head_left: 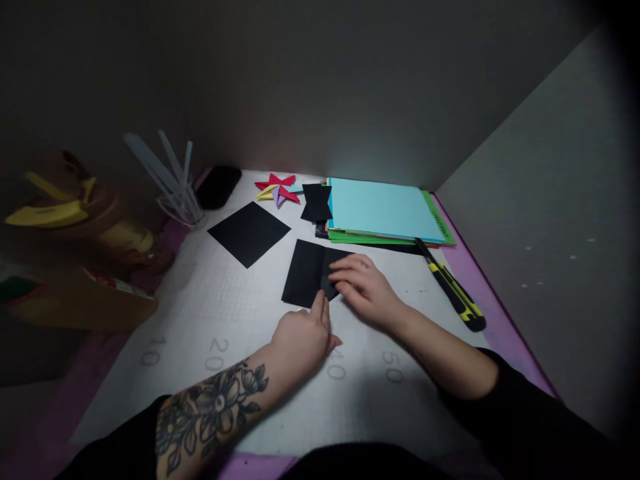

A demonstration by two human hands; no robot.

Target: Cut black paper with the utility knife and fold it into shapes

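A sheet of black paper (303,272) lies on the white mat in front of me, creased down the middle, its right side folded over in part. My left hand (305,333) presses two outstretched fingertips on its lower edge near the crease, with the thumb pointing away to the right. On the folded right side rest the fingertips of my right hand (367,287), slightly bent and spread, covering part of the paper. A flat black square (249,235) lies apart to the left. Beyond is a small folded black paper piece (317,202).
Coloured paper sheets (383,208) are stacked at the back right, with a yellow-and-black utility knife (453,287) beside them. Folded paper stars (278,190), a dark phone (219,187) and a clear cup of strips (181,193) stand behind. Numbers mark the white mat (300,407).
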